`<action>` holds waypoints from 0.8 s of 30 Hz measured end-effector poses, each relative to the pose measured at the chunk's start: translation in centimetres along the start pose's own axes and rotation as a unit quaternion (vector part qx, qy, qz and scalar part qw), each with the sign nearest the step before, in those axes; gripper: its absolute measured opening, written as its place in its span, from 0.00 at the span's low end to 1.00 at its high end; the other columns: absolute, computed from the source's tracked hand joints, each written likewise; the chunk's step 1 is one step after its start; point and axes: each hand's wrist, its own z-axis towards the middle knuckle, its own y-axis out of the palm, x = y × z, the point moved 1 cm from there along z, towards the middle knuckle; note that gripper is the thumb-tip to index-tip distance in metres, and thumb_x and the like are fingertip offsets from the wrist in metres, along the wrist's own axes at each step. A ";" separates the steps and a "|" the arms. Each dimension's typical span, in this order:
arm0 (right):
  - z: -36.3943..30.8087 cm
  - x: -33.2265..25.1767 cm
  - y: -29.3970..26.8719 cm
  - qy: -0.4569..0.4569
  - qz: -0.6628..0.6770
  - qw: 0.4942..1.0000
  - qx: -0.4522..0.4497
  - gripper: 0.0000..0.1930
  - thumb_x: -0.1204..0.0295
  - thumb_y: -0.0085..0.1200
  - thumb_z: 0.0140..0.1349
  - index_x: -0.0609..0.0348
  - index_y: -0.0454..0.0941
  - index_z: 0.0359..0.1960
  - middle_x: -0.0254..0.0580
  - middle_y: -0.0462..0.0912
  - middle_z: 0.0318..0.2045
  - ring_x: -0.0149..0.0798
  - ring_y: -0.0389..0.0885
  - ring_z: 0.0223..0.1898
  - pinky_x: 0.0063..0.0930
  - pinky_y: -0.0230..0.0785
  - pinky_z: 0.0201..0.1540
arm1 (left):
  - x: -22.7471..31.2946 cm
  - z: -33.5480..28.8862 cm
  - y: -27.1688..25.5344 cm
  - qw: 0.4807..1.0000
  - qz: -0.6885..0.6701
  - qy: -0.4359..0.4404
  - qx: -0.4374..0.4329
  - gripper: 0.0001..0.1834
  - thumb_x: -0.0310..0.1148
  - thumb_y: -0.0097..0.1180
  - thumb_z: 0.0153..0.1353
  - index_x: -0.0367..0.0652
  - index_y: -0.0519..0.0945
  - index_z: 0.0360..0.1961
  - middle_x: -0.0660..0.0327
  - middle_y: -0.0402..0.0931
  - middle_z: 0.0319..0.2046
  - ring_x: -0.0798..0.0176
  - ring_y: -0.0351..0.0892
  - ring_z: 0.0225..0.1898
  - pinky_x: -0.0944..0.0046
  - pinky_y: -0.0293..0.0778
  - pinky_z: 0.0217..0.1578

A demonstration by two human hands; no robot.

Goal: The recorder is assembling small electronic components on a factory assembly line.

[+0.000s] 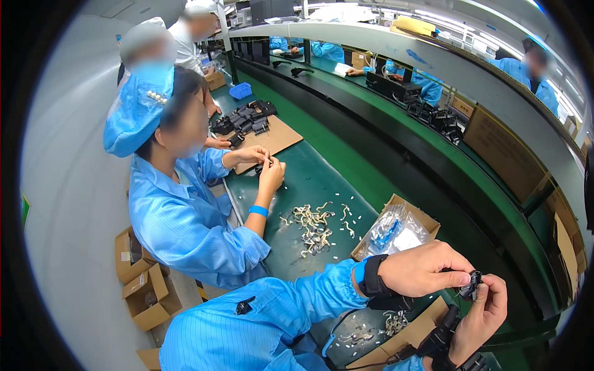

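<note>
My left hand (424, 270) and my right hand (486, 315) meet at the right of the view, both closed on one small black plastic part (471, 285). Thumb and fingertips pinch it from either side and hide much of its shape. Black straps are wrapped round both wrists. Below my hands lies a cardboard sheet or flap (402, 337). Close to my left forearm, a small pile of pale, curly scraps (395, 323) rests on the green tabletop. An open cardboard box (427, 226) holding clear plastic bags stands just beyond my left hand.
A co-worker in a blue smock (192, 216) works at my left. A larger heap of pale curly strips (312, 226) lies between us on the green table (297, 164). Farther off are black parts on cardboard (281, 136) and a blue bin (241, 91). A long shelf rail runs along the far side.
</note>
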 end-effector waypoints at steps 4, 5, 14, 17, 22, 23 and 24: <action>0.1 -1.0 0.9 -0.002 0.000 0.994 0.106 0.07 0.76 0.52 0.78 0.65 0.80 0.49 0.37 0.81 0.45 0.27 0.78 0.45 0.20 0.72 0.46 | 0.8 0.3 0.2 0.999 -0.010 0.030 0.032 0.17 0.36 0.56 0.76 0.30 0.83 0.52 0.51 0.85 0.41 0.58 0.84 0.42 0.61 0.77 0.43; 0.1 -1.4 1.4 0.020 0.014 0.978 0.209 0.08 0.75 0.53 0.77 0.66 0.80 0.51 0.39 0.82 0.47 0.29 0.80 0.45 0.22 0.73 0.46 | 1.0 0.5 0.4 0.997 -0.009 0.056 0.060 0.15 0.34 0.58 0.75 0.30 0.83 0.52 0.50 0.85 0.43 0.57 0.84 0.44 0.61 0.77 0.45; -0.8 -2.2 3.5 0.097 0.194 0.975 0.043 0.18 0.66 0.64 0.72 0.71 0.80 0.51 0.43 0.86 0.41 0.30 0.85 0.38 0.23 0.79 0.37 | -0.3 0.9 1.3 0.959 0.066 0.153 0.230 0.11 0.23 0.68 0.64 0.27 0.87 0.45 0.48 0.87 0.41 0.47 0.85 0.54 0.47 0.74 0.63; -0.7 -3.3 3.4 0.119 0.205 0.971 0.041 0.15 0.75 0.69 0.66 0.71 0.81 0.49 0.44 0.86 0.40 0.28 0.84 0.35 0.21 0.80 0.36 | -0.3 1.0 1.6 0.952 0.076 0.166 0.244 0.12 0.24 0.69 0.62 0.25 0.86 0.43 0.50 0.86 0.36 0.51 0.86 0.45 0.45 0.74 0.64; -0.9 -3.9 3.3 0.111 0.203 0.970 0.075 0.13 0.75 0.68 0.66 0.71 0.81 0.48 0.43 0.86 0.39 0.28 0.84 0.35 0.21 0.81 0.34 | -0.7 0.8 1.1 0.957 0.123 0.166 0.206 0.18 0.21 0.72 0.58 0.28 0.86 0.50 0.45 0.88 0.45 0.44 0.85 0.58 0.52 0.77 0.59; -1.0 -4.0 3.4 0.107 0.207 0.969 0.083 0.12 0.76 0.68 0.67 0.70 0.81 0.47 0.43 0.86 0.39 0.28 0.84 0.35 0.21 0.82 0.34 | -0.6 0.8 1.2 0.957 0.122 0.165 0.205 0.18 0.21 0.72 0.58 0.28 0.86 0.50 0.45 0.88 0.45 0.44 0.85 0.58 0.52 0.77 0.59; -1.0 -4.0 3.4 0.107 0.207 0.969 0.085 0.12 0.76 0.68 0.67 0.70 0.81 0.47 0.43 0.86 0.39 0.28 0.84 0.35 0.21 0.82 0.34 | -0.3 0.8 1.4 0.954 0.115 0.165 0.221 0.16 0.22 0.72 0.58 0.27 0.86 0.47 0.48 0.88 0.42 0.47 0.85 0.54 0.50 0.76 0.61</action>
